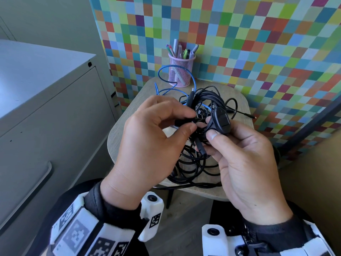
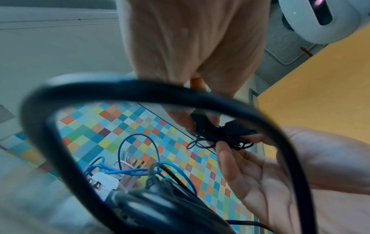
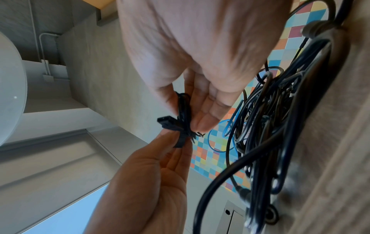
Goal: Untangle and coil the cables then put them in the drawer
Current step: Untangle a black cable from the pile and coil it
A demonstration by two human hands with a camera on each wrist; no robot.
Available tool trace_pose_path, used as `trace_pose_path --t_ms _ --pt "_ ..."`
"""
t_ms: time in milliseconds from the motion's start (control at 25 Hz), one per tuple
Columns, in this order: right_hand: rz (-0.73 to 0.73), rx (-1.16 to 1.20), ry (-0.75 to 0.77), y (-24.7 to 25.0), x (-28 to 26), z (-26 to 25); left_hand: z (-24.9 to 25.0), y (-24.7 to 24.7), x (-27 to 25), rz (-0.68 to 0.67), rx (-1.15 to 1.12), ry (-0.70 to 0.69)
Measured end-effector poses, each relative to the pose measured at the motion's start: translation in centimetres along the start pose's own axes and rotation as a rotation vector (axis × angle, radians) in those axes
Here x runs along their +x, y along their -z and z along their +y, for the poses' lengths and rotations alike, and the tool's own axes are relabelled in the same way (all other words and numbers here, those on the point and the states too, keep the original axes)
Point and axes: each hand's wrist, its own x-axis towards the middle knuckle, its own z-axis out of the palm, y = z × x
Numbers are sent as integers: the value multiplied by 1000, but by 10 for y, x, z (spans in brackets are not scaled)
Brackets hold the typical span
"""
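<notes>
Matt wood-grain table (image 1: 129,108), pink wire-mesh pen cup (image 1: 180,72)

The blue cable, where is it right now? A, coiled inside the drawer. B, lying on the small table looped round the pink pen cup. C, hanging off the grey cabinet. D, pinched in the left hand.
B: the blue cable lies on the small table, curving round the pink pen cup, while both hands work on black cable.
</notes>
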Motion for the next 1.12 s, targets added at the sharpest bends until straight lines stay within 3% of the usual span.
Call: trace_pose_path --t_ms 480,720,1120 --pt "-17 45 9 -3 -3 -1 -1 15 9 -75 -428 196" --pt "-56 49 20 -7 -6 0 0 10 7 -33 -224 154" --pt "14 30 -20 -5 -2 -1 3 11 7 -66 -202 214"
